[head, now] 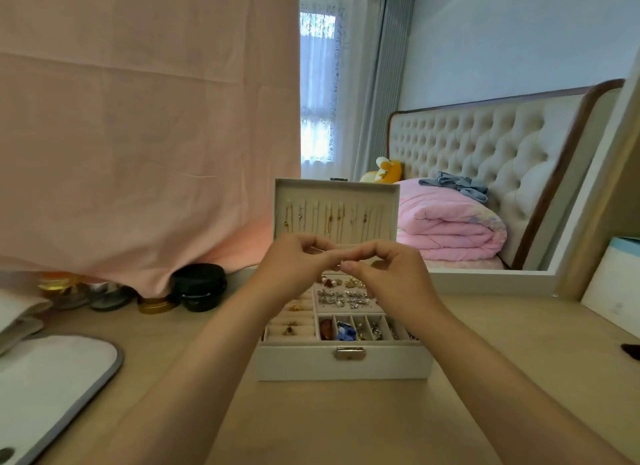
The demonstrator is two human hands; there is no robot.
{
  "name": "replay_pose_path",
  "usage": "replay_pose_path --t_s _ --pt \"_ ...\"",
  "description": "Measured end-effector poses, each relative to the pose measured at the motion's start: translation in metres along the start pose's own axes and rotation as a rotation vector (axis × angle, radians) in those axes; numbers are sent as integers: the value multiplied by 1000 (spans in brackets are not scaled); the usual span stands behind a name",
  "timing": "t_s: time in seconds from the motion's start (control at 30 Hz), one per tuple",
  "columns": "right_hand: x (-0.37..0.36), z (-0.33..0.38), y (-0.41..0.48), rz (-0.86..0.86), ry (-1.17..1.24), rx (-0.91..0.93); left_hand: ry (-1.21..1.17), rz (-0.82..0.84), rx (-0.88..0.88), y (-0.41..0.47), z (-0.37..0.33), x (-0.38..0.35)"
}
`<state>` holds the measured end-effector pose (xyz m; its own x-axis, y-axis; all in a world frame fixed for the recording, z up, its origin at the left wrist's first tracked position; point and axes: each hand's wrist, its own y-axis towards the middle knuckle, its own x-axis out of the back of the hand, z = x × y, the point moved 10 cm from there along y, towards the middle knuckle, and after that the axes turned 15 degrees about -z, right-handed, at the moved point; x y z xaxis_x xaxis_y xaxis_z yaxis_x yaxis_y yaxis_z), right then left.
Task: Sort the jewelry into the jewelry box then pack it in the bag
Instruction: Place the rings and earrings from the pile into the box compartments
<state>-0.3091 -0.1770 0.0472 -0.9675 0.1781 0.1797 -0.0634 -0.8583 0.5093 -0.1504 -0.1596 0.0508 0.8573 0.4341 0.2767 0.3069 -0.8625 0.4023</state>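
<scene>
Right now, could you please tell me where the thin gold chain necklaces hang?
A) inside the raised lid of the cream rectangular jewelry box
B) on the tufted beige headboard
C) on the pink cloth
A: the necklaces hang in a row inside the upright lid of the jewelry box.

Head camera, sole view: riding on the person's head, facing forward and slightly down over the desk [346, 423]; sitting close to the box [311, 364], the bed [485, 146] showing past it.
</scene>
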Motion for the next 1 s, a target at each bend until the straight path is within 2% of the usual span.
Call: replay_pose_path --t_s 0.2,0.33,0.43,0.57,0.67,0.8,0.9,1.0 --pt "-40 29 4 55 -42 110 -17 -5 17 0 16 36" --pt "-64 36 9 77 -59 149 -44 -107 -5 8 24 62" --pt "-77 31 13 70 -68 124 -57 -151 -18 13 29 69" --pt "-85 20 19 77 -92 79 79 -148 -61 15 42 63" --pt "-90 2 28 71 -273 58 217 -172 -61 14 58 63" --pt "-105 -10 30 128 -572 173 223 -162 43 13 85 62" --pt "-117 -10 27 178 -703 255 224 -78 105 10 102 53" --pt "-122 -12 25 193 -734 283 252 17 109 6 108 42"
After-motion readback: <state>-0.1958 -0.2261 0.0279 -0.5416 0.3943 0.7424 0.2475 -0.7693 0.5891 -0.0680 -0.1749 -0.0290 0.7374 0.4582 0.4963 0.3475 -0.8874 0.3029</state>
